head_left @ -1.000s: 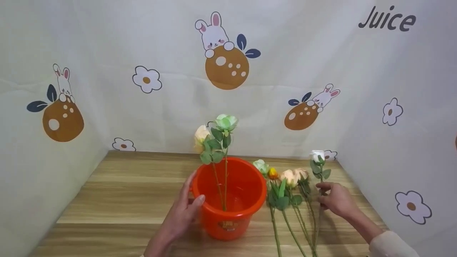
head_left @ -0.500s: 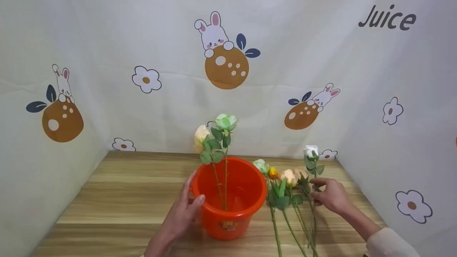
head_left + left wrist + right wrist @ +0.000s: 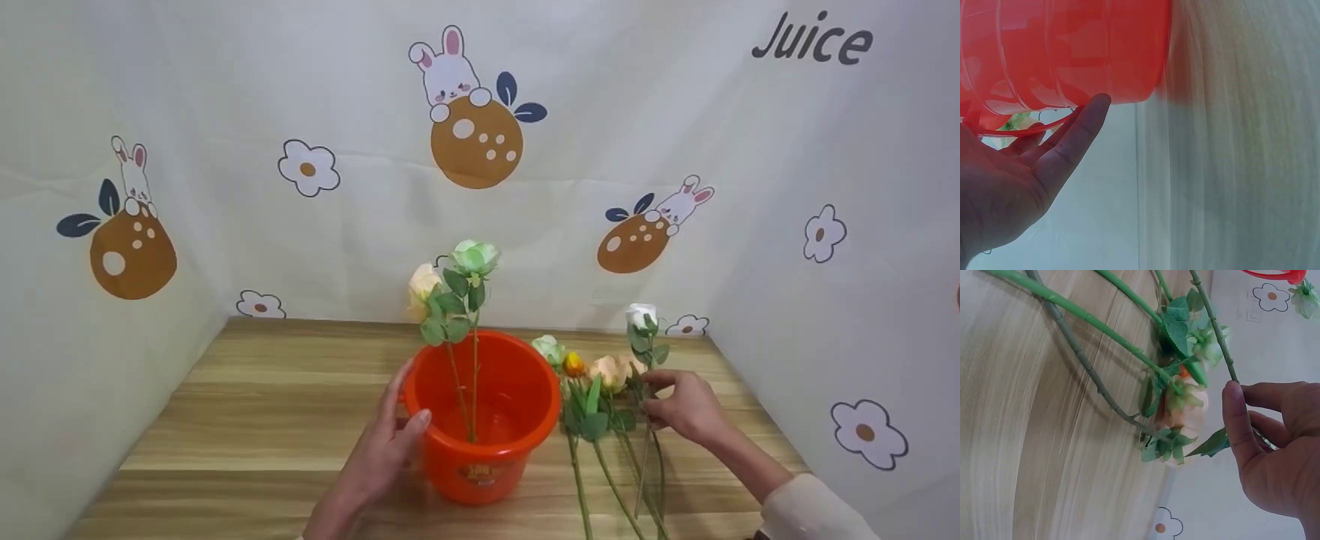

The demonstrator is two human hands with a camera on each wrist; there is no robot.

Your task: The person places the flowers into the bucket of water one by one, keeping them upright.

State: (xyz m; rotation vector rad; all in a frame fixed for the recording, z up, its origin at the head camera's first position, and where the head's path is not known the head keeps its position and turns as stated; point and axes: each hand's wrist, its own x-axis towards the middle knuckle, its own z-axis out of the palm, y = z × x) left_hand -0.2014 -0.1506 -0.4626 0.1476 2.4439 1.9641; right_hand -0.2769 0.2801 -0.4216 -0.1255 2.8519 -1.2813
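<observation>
A red plastic bucket stands upright on the table. My left hand rests against its left side, thumb by the rim. In the left wrist view the fingers reach almost straight along the bucket's wall, past its thin red handle. My right hand pinches the stem of a white rose between thumb and fingers, bloom upward. A pale green rose and a cream rose lean inside the bucket, their blooms above the rim.
Right of the bucket lie several artificial flowers: a pale green rose, an orange tulip and peach roses, stems toward me. A printed cloth backdrop encloses the wooden table behind and at both sides.
My right hand has moved left with the white rose, lifting it a little, and it now overlaps the peach roses. The left hand and the bucket have stayed in place.
</observation>
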